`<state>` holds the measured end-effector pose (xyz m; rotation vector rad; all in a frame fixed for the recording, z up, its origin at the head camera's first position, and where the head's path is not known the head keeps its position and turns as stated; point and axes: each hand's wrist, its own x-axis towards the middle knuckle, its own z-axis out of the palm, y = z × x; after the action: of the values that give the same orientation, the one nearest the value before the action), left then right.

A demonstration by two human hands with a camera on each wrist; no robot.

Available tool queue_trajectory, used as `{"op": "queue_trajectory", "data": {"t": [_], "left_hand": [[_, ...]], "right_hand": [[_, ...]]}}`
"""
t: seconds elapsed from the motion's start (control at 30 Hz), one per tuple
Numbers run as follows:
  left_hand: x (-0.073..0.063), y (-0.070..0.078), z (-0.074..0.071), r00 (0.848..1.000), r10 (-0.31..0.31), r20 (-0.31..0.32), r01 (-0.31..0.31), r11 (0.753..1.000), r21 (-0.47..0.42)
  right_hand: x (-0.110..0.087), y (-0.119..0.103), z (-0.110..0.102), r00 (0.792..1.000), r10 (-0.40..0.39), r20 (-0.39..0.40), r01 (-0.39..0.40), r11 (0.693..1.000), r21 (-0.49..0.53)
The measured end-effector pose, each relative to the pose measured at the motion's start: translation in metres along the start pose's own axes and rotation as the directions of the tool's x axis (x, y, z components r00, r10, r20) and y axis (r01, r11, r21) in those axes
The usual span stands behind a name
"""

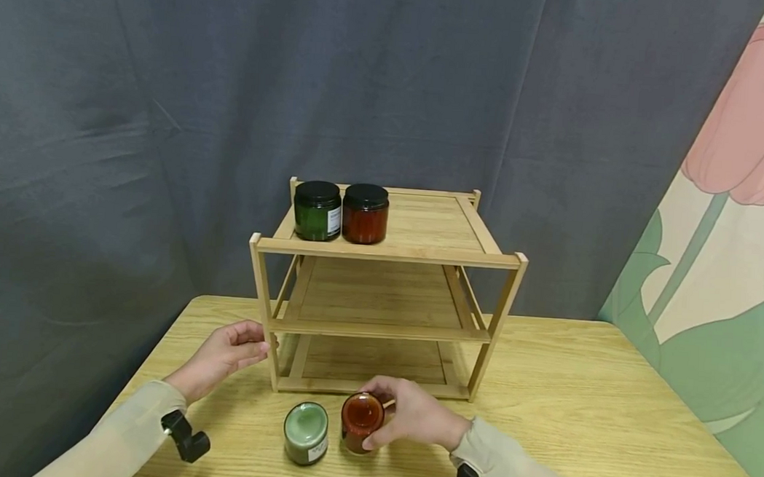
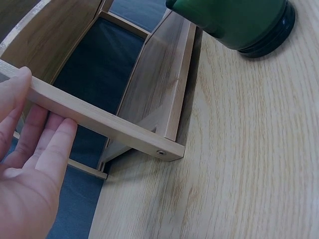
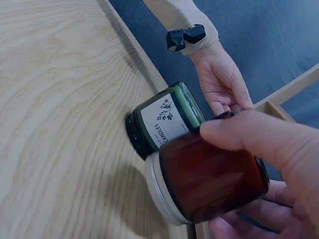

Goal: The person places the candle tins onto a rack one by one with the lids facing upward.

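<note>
My left hand [image 1: 231, 350] pinches the left front post [image 2: 107, 119] of a three-tier wooden rack [image 1: 387, 253], thumb on one side and fingers on the other. In my right hand [image 1: 420, 414] is an amber glass candle jar [image 3: 214, 177], gripped round its sides. It is upside down, its pale metal lid [image 3: 162, 191] facing the tabletop. Just left of it a green candle jar [image 1: 305, 427] stands upside down on its black lid [image 3: 134, 134]; its white label [image 3: 164, 122] reads "CANDLES".
On the rack's top tier, at the left, stand a green jar [image 1: 311, 219] and an amber jar [image 1: 365, 223], both with black lids upward. The rack stands on a light wooden table [image 1: 562, 410]. A grey curtain [image 1: 379, 78] hangs behind, beside a tulip-painted wall [image 1: 736, 253].
</note>
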<state>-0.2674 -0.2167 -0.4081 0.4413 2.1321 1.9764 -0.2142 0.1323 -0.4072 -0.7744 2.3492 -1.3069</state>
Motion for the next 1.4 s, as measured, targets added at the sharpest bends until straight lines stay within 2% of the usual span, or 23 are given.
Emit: {"op": "queue_trajectory", "data": {"t": [0.33,0.77,0.93,1.2,1.4], "left_hand": [[-0.0003,0.0005,0.0003,1.000,0.008,0.001,-0.008,1.000,0.009],[-0.0007,0.0007,0.0001,1.000,0.003,0.000,-0.003,1.000,0.009],[-0.0007,0.0005,-0.0003,1.000,-0.003,-0.001,0.003,1.000,0.010],[-0.0006,0.0012,-0.0004,1.000,-0.005,-0.002,0.005,1.000,0.003],[-0.0005,0.0006,-0.0002,1.000,-0.005,-0.003,0.005,1.000,0.005]], "right_hand": [[-0.0043,-0.0035,0.0006,1.000,-0.028,-0.006,0.027,0.996,-0.086],[-0.0049,-0.0002,0.0022,0.998,-0.048,0.031,0.048,0.999,-0.004],[-0.0048,0.0006,0.0025,0.998,-0.057,0.022,0.057,0.998,-0.009],[-0.0074,-0.0013,-0.0006,0.999,-0.033,0.016,0.032,0.999,0.034],[-0.0092,-0.0034,-0.0048,1.000,-0.019,0.001,0.019,0.999,0.027]]}}
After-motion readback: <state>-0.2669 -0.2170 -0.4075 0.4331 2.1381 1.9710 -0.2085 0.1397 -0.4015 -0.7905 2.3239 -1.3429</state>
